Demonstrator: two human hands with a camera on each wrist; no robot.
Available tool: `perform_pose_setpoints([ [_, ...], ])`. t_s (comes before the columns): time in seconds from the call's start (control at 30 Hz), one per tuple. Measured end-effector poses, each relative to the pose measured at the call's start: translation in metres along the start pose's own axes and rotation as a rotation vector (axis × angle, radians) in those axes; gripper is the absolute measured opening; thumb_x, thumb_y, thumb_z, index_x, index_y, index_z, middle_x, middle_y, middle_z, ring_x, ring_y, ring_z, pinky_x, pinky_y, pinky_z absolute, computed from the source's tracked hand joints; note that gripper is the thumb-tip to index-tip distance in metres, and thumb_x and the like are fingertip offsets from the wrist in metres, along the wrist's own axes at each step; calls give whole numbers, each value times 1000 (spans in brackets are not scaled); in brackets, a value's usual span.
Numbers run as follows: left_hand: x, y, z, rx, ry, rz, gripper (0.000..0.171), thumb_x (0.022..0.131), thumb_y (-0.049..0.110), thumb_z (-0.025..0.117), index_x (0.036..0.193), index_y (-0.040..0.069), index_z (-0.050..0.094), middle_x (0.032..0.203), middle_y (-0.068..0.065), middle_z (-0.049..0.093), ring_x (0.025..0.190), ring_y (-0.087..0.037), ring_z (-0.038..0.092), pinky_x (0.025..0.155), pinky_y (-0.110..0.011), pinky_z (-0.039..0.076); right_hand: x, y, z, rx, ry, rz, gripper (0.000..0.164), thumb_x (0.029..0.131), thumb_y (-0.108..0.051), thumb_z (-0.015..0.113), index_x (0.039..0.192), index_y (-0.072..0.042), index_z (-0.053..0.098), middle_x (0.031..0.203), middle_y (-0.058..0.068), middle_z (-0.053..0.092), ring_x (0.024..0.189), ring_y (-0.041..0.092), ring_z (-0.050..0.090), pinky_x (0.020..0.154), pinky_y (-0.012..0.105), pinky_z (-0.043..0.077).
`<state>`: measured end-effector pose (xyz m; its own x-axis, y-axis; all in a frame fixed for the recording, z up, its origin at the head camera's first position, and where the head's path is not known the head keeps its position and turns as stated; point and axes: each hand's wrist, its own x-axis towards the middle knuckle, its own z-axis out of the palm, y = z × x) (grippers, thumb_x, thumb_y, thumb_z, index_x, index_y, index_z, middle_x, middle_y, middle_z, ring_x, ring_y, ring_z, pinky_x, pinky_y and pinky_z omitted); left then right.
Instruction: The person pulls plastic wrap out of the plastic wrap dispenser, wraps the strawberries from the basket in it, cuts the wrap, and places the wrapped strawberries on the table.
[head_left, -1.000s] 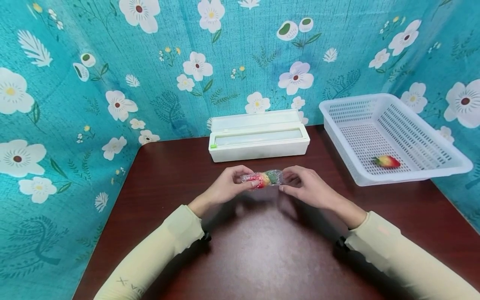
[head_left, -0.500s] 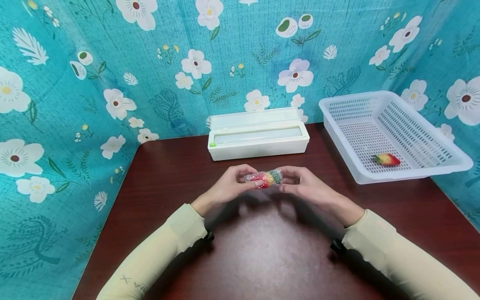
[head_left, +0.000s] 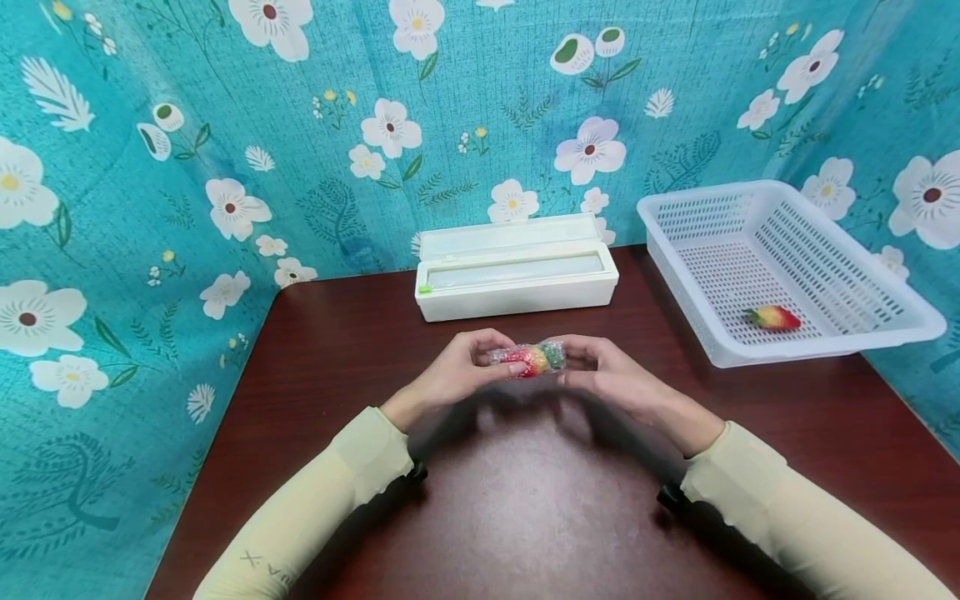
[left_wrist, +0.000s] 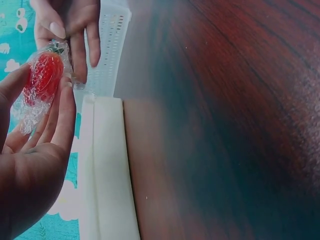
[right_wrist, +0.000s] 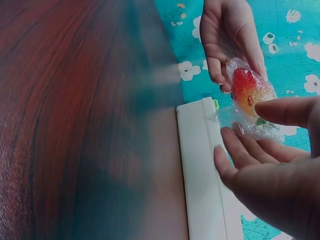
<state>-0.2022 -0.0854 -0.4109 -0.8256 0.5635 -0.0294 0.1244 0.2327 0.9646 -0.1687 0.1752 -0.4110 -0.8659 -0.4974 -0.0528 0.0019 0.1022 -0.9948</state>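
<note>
A strawberry (head_left: 536, 360), red at the tip, yellowish in the middle and green at the leaf end, is wrapped in crinkled clear cling film. It is held above the table between both hands. My left hand (head_left: 463, 368) grips its red end, thumb in front and fingers behind. At the leafy end, my right hand (head_left: 621, 377) pinches the film between thumb and fingers. In the right wrist view, that thumb lies against the wrapped strawberry (right_wrist: 246, 90), and loose film spreads over the fingers. The left wrist view shows film bunched past the strawberry's (left_wrist: 46, 75) red tip.
Behind the hands stands a white cling film box (head_left: 517, 292) with its lid raised and a green slider at its left end. A white perforated basket (head_left: 678, 287) at the right holds another strawberry (head_left: 774, 318). A floral curtain (head_left: 450, 100) hangs behind the dark red table (head_left: 337, 333).
Over the last second the strawberry and left hand shifted slightly right, and the right hand came in closer to the leafy end. In the last half second hardly anything moved.
</note>
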Motion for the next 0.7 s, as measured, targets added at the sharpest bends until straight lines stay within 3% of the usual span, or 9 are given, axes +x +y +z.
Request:
perform_pose_setpoints([
  [0.13,0,-1,1,-18,-8,-5,32,91,14,79,119,4,67,109,-11,71,87,-19,70,86,-50,58,-1,1,0,41,-11,14,51,93,8,59,142,6,49,136,23,60,119,25,63,93,30,54],
  [0.33,2,-1,1,-8,7,10,31,92,12,78,119,3,67,108,-12,71,86,-19,70,77,-30,58,-2,1,1,162,-19,67,53,94,7,60,145,7,44,136,21,58,119,25,64,97,34,54],
  [0.4,2,-1,1,-4,20,16,30,91,10,78,118,3,68,107,-12,70,85,-19,69,76,-30,58,-3,2,1,217,-26,74,54,95,6,61,146,7,42,137,20,58,120,26,64,99,35,53],
  [0.63,3,-3,4,-91,36,10,28,91,7,78,115,0,67,102,-13,72,84,-20,69,87,-58,56,-3,6,0,348,-27,50,59,95,8,59,149,10,34,136,15,58,121,25,62,104,37,50],
  [0.7,3,-4,5,-97,42,7,27,90,7,79,114,0,67,102,-13,71,84,-22,69,87,-60,55,-3,7,2,383,-31,40,59,95,9,55,149,11,32,137,14,57,121,22,62,105,36,49],
])
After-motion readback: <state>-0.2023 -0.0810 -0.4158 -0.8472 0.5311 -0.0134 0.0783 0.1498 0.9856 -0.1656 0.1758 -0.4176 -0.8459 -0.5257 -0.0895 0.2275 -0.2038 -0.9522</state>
